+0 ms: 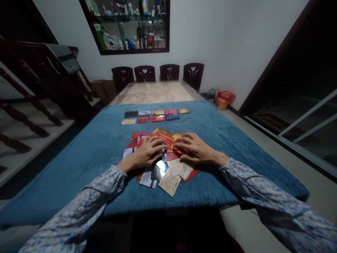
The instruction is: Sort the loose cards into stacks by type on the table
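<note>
A loose heap of cards (170, 182) lies on the blue cloth near the table's front edge. Red, gold, beige, white and black cards overlap in it at odd angles. My left hand (147, 151) rests on the left part of the heap, palm down, fingers stretched over the cards. On the right part lies my right hand (196, 148), also palm down with its fingers spread. Light glares off a black card (157, 173) between the hands. Cards under both palms are partly hidden.
Beyond the heap, small card stacks (158, 119) stand in two rows on the blue cloth (86, 147). Dark chairs (170, 72) line the far end of the table. A staircase railing (28, 98) is at left, and an orange bucket (222, 103) stands on the floor at right.
</note>
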The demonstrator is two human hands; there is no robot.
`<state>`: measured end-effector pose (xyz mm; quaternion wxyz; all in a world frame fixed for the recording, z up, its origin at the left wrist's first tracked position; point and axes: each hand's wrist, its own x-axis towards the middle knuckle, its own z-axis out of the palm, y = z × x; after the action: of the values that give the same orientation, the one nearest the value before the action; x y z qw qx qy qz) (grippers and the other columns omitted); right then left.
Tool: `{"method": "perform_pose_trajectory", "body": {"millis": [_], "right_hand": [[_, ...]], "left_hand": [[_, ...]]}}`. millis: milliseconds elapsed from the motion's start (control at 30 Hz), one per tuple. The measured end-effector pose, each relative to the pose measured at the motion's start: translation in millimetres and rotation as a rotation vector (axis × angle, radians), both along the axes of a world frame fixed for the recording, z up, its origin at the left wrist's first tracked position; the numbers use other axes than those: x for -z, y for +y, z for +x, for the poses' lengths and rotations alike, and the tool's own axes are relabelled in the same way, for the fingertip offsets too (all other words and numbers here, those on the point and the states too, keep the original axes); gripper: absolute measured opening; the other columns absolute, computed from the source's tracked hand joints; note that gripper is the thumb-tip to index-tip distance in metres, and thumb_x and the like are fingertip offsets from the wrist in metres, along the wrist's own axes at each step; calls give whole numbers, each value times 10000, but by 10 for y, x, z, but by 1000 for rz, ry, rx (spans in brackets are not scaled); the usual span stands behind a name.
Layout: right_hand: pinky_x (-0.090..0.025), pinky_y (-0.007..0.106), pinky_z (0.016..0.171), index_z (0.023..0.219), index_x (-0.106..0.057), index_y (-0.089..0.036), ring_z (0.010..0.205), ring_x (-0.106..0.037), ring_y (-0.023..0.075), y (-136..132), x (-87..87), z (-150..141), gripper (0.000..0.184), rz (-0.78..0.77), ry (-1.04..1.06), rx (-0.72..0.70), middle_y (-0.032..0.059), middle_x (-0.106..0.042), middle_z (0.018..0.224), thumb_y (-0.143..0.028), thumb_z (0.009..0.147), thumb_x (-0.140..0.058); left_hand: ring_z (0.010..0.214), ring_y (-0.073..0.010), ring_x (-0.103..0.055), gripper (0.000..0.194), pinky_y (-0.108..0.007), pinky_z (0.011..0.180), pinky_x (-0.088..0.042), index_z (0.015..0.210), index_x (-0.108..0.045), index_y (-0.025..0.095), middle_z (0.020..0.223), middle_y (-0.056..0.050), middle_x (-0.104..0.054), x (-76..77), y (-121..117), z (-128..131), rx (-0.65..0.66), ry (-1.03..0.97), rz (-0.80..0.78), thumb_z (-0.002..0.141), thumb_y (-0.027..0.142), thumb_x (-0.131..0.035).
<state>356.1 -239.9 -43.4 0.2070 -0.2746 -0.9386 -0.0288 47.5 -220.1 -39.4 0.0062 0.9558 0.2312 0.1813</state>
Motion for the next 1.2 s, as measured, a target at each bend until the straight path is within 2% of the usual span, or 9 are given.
{"method": "perform_pose_trajectory", "body": {"millis": [233, 333, 500, 700, 1033, 1200], "right_hand": [[-368, 597, 1120, 1574, -486, -242, 1392, -425, 368, -256, 75, -25, 706, -42, -54, -103, 184, -551, 1523, -643, 994, -527], [-350, 601, 1145, 1575, -482, -224, 1407, -406, 372, -329, 99, -44, 736, -56, -50, -129, 191, -566, 1494, -653, 981, -543], [-354, 604, 1124, 1548, -508, -204, 1331, -462, 364, -421, 85, -100, 750, -66, -76, -150, 199, -568, 1489, -689, 977, -515], [-344, 614, 1104, 1516, -535, -186, 1331, -455, 377, -468, 94, -164, 726, -47, -87, -154, 213, -576, 1470, -665, 971, -541], [-361, 594, 1090, 1558, -502, -279, 1296, -465, 350, -482, 63, -203, 640, -22, -100, -167, 164, -598, 1442, -583, 996, -544], [-392, 585, 1077, 1488, -579, -239, 1276, -485, 334, -461, 31, -207, 537, -13, -107, -186, 172, -627, 1394, -483, 1010, -547]], "left_hand": [[1354, -369, -459, 535, -601, 1138, -372, 1510, -554, 273, 1474, -173, -556, 4, -244, -54, 173, -1, 53, 1009, 463, -547], [1375, -380, -444, 562, -612, 1144, -369, 1509, -549, 266, 1500, -185, -537, -36, -351, -69, 225, 28, 44, 992, 487, -570], [1372, -376, -464, 568, -596, 1154, -370, 1478, -578, 265, 1510, -181, -542, -135, -508, -53, 303, 87, 25, 963, 503, -614], [1364, -375, -474, 555, -598, 1152, -358, 1449, -611, 274, 1486, -183, -561, -126, -571, -13, 332, 137, 31, 955, 527, -608], [1378, -346, -482, 395, -545, 1150, -368, 1328, -685, 344, 1551, -120, -534, -195, -705, 51, 383, 165, 44, 936, 347, -638], [1343, -336, -510, 427, -520, 1141, -374, 1335, -680, 359, 1524, -106, -560, -230, -691, 62, 403, 207, 31, 917, 295, -624]]}}
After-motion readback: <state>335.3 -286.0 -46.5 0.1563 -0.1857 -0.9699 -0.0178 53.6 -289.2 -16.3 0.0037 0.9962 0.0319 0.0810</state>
